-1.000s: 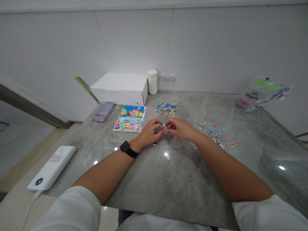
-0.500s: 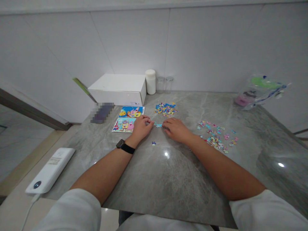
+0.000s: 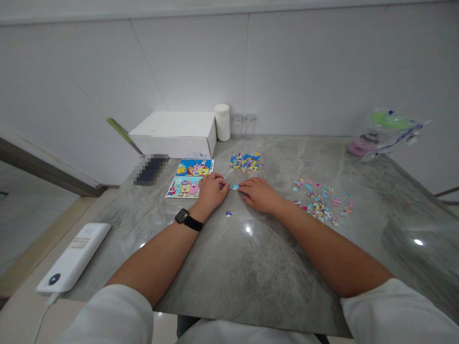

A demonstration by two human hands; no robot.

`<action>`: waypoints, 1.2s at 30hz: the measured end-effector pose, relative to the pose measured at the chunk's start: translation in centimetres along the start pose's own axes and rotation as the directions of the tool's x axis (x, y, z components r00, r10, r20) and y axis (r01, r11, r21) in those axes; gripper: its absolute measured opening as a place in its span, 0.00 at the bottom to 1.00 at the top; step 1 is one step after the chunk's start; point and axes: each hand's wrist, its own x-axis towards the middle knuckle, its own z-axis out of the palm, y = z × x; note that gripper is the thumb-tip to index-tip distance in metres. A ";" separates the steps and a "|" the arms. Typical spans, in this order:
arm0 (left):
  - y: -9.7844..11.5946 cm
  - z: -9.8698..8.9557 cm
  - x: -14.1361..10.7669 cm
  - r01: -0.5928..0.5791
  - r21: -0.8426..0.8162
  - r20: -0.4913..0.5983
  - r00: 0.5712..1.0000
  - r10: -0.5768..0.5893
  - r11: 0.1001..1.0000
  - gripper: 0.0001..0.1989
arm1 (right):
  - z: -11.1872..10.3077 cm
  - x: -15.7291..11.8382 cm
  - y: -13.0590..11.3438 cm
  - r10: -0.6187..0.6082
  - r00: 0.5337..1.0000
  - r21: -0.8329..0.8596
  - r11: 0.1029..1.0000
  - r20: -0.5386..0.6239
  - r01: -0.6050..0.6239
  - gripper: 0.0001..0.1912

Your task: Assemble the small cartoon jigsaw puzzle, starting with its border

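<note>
Light blue jigsaw puzzle pieces (image 3: 234, 187) lie on the table between my two hands. My left hand (image 3: 213, 190), with a black watch on its wrist, has curled fingers at their left end. From the right, my right hand (image 3: 258, 193) presses its closed fingertips on their other end. A single blue and white puzzle piece (image 3: 228, 214) lies apart, nearer to me. Partly behind my left hand are the printed picture cards (image 3: 182, 187), showing cartoon figures. Beyond my hands sits a heap of blue and yellow puzzle pieces (image 3: 245, 162).
A scattered pile of multicoloured pieces (image 3: 321, 205) lies right of my right forearm. At the back stand a white box (image 3: 172, 138), a white bottle (image 3: 223, 123) and two clear glasses (image 3: 250, 127). A plastic bag (image 3: 380, 134) is far right, a white power bank (image 3: 75, 258) at left.
My right hand has shifted slightly left, closer to my left hand, and covers more of the light blue pieces. The whole view has moved a little.
</note>
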 end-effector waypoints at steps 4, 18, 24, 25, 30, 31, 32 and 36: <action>0.5 -0.3 -0.1 -0.003 0.031 0.005 1.000 0.003 1.000 0.09 | -0.1 0.0 -0.1 0.003 1.000 -0.010 1.000 0.003 -0.003 0.18; 2.3 -1.2 -0.6 0.005 0.228 0.067 0.998 -0.020 0.974 0.09 | -0.1 0.0 -0.3 0.005 1.000 -0.045 0.999 0.019 -0.004 0.20; 2.5 -1.4 -0.7 -0.002 0.228 0.080 0.997 -0.017 0.974 0.09 | 0.1 -0.1 -0.2 0.004 1.000 -0.056 0.998 0.000 -0.004 0.20; 2.4 -1.4 -0.7 -0.002 0.227 0.072 0.997 -0.015 0.974 0.08 | 0.2 -0.1 -0.2 0.001 1.000 -0.055 0.998 0.001 -0.001 0.20; 2.3 -1.5 -1.0 -0.045 0.195 0.083 0.996 0.029 0.980 0.07 | 0.4 0.0 0.1 -0.009 1.000 -0.050 0.999 0.008 0.010 0.20; 2.2 -1.5 -1.0 -0.054 0.192 0.093 0.995 0.036 0.980 0.07 | 0.3 0.0 0.1 -0.009 1.000 -0.050 0.999 0.008 0.009 0.20; 2.2 -1.6 -1.0 -0.058 0.190 0.102 0.994 0.039 0.980 0.07 | 0.3 -0.1 0.1 -0.008 1.000 -0.050 0.999 0.008 0.008 0.20; 2.2 -1.6 -0.8 -0.063 0.181 0.133 0.990 0.039 0.981 0.07 | 0.2 -0.1 -0.1 0.002 1.000 -0.056 0.998 0.011 -0.002 0.20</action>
